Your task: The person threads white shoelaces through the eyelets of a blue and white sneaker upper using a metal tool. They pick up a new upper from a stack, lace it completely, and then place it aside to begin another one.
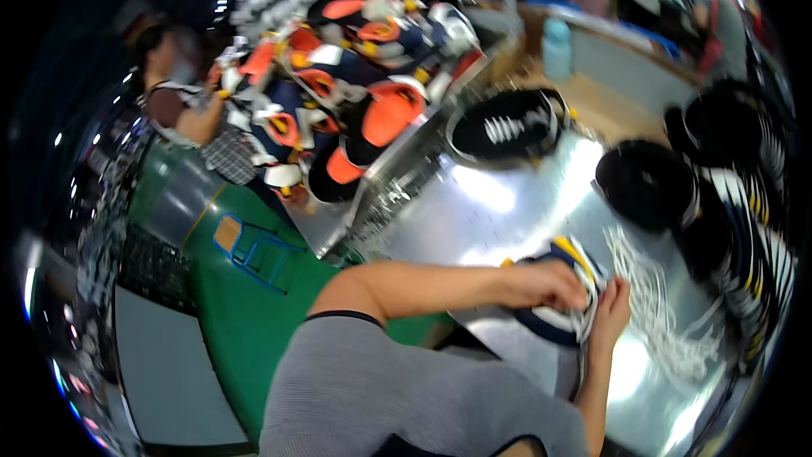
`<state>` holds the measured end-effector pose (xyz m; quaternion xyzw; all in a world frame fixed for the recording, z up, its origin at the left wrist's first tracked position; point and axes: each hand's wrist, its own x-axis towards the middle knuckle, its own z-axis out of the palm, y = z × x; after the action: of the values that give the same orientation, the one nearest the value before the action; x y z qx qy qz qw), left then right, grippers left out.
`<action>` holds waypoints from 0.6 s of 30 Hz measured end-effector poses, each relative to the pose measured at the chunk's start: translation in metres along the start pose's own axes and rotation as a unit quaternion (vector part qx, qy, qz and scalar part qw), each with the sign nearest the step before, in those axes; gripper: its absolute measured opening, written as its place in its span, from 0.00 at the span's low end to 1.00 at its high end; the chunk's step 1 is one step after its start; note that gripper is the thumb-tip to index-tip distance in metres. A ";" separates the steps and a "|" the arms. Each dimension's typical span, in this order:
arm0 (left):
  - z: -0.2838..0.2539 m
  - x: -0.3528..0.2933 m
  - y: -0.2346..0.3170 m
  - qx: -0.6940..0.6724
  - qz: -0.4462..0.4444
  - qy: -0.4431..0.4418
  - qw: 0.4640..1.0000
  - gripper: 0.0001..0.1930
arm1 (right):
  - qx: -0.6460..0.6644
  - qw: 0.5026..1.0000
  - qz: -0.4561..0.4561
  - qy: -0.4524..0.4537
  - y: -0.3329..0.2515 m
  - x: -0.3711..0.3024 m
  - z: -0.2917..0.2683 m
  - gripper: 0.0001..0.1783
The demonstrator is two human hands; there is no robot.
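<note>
One metal table (507,203) fills the right side, with a heap of orange-lined shoes (326,76) beyond its left edge and a dark stack of shoes (744,211) at its right. On the green floor stands a blue stool (254,250). One black shoe (503,127) lies near the table's far edge. Nearest the body, a navy shoe (550,328) sits on the table under the left hand (550,285), fingers curled; the right hand (611,313) bends at its right side. Blur hides what they grip, so I cannot tell. White laces (651,309) lie right of them.
</note>
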<state>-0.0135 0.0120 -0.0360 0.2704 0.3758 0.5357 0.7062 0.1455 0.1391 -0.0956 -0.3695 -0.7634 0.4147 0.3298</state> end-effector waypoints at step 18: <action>0.022 -0.011 -0.038 0.634 0.230 0.260 0.691 0.13 | 0.171 0.983 0.049 -0.050 -0.028 -0.026 -0.034 0.11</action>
<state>0.0234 -0.0081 -0.0506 0.5821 0.7205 0.3647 0.0957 0.1784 0.1201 -0.0609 -0.3234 -0.6777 0.5726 0.3289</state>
